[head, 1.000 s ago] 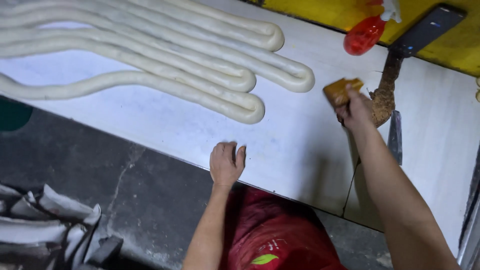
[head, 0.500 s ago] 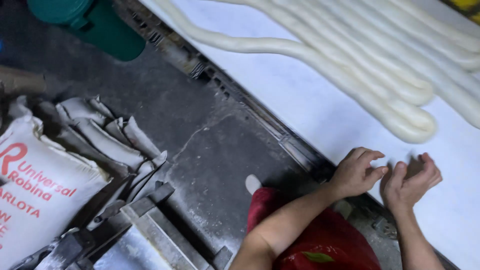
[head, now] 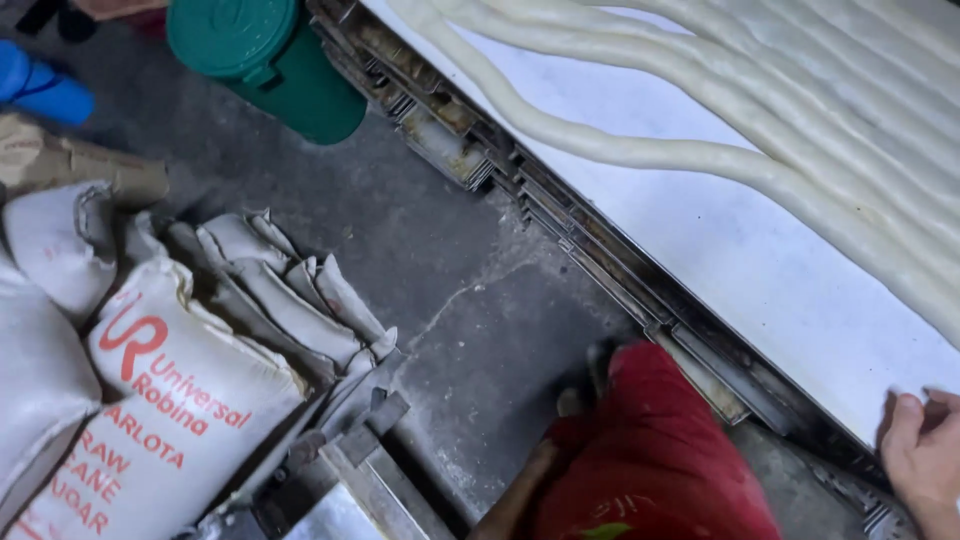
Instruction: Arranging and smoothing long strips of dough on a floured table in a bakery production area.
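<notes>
Your hand: one bare hand [head: 925,455] shows at the bottom right corner, fingers loosely curled and resting on the near edge of the white flat tabletop [head: 760,250]; it pinches nothing. You cannot tell which of your hands it is, and the other is out of view.
Your clothing: red fabric garment [head: 650,460] sits just below the table edge, at the bottom centre.
Table frame: dark, grimy metal rail [head: 560,215] runs diagonally along the tabletop's near side.
Dough: long pale ropes of dough [head: 700,150] lie side by side across the tabletop, well apart from your hand, running from the top centre toward the right edge.
Floor: cracked grey concrete floor [head: 470,300] lies beside the rail.
Sacks: white woven sacks with red print [head: 160,400] are stacked at the left, folded tops leaning together.
Bin: green plastic lidded bin [head: 265,60] stands at the top, near the far end of the rail.
Far corner: blue plastic object [head: 40,85] at the top left edge.
</notes>
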